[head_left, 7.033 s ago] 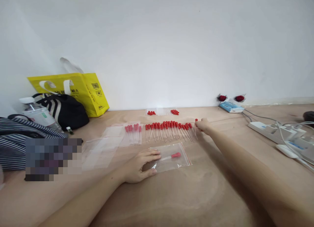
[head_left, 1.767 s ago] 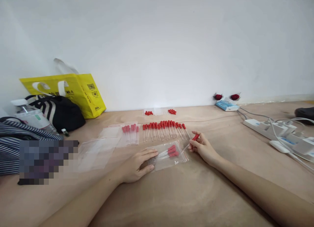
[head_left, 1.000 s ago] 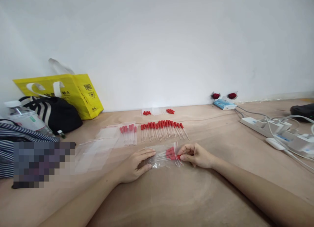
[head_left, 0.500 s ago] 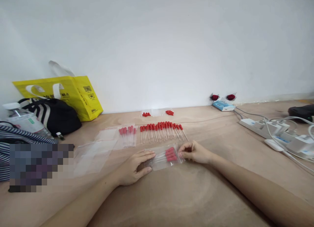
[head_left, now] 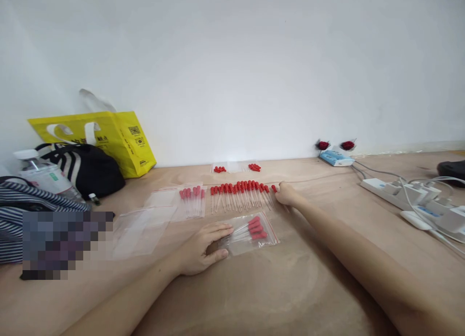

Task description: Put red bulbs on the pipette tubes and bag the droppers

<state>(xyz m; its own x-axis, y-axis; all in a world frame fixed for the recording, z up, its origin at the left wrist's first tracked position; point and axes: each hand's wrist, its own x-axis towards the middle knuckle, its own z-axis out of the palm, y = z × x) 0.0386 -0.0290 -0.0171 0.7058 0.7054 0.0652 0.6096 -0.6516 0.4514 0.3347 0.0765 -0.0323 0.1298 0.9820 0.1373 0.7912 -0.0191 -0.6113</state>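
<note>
A clear zip bag (head_left: 240, 246) lies on the table with several red-capped droppers (head_left: 257, 228) inside, their caps toward the bag's red-edged mouth on the right. My left hand (head_left: 207, 246) rests on the bag's left end, fingers apart. Beyond it stretches a row of loose red-capped droppers (head_left: 240, 188). At the row's right end my right hand (head_left: 286, 194) has its fingers closed on a dropper (head_left: 274, 188), whose red cap shows. Left of the row, another bag of droppers (head_left: 192, 194) lies flat.
Flat clear bags (head_left: 140, 232) lie at the left. Small red caps (head_left: 255, 167) lie near the wall. A yellow bag (head_left: 127, 145), a black bag (head_left: 94, 171) and a bottle (head_left: 45, 176) stand at left; a power strip (head_left: 417, 198) and a tissue pack (head_left: 336, 158) at right.
My right hand has let go of the bag's right edge and moved up to the right end of the dropper row, closing on a dropper. My left hand still rests on the bag.
</note>
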